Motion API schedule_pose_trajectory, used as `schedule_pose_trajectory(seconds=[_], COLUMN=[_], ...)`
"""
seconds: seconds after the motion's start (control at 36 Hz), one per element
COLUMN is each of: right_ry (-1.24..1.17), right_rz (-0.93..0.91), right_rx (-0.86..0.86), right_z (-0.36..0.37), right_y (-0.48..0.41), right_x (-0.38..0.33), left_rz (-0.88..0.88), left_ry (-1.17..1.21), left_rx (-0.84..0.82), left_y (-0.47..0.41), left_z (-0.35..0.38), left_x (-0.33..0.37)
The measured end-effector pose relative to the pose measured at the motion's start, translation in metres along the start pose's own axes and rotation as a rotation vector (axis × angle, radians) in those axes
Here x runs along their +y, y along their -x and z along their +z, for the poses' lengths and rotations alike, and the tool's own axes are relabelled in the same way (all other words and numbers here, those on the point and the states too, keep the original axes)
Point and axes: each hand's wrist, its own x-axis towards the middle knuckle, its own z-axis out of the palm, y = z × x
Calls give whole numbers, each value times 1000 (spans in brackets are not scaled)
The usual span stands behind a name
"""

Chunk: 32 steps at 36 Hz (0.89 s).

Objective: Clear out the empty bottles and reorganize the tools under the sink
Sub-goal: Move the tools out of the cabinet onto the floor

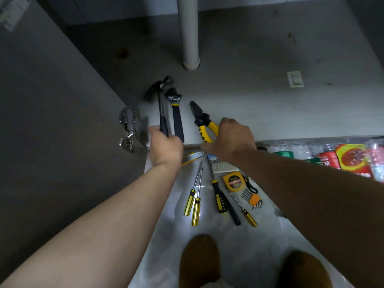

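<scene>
Inside the cabinet, a claw hammer (161,100) lies on the grey floor and my left hand (165,147) grips its black handle. Right beside it lies an adjustable wrench (176,113). My right hand (230,138) holds the yellow handles of black-jawed pliers (201,119), whose jaws point toward the back. On the floor in front of the cabinet lie several yellow-handled screwdrivers (194,202), a yellow tape measure (233,181) and an orange hex key set (252,199). Empty plastic bottles (351,156) with red and green labels lie at the right.
A white drain pipe (189,34) stands at the cabinet's back middle. The open cabinet door (52,121) is at the left with metal hinges (127,127). A small white card (295,79) lies at the back right. My two knees (199,260) are at the bottom.
</scene>
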Motion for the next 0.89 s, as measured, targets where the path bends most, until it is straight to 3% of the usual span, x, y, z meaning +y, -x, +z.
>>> schedule_pose_trajectory(seconds=[0.28,0.44,0.69,0.89], right_ry=[-318,-288,-172,-165], right_rz=[169,177,217,320], right_rx=[-68,-198,-430,-535], right_z=[30,54,79,92], right_y=[105,150,165,171], right_x=[47,68,82,84], left_rz=[197,44,-230,-316], left_ry=[-336,-362,-244,-127], left_rx=[-200,-337,-321,-268], left_y=[90,119,108,84], left_z=[-51,-74,-76,-63], left_x=[-90,-133,-155,-157])
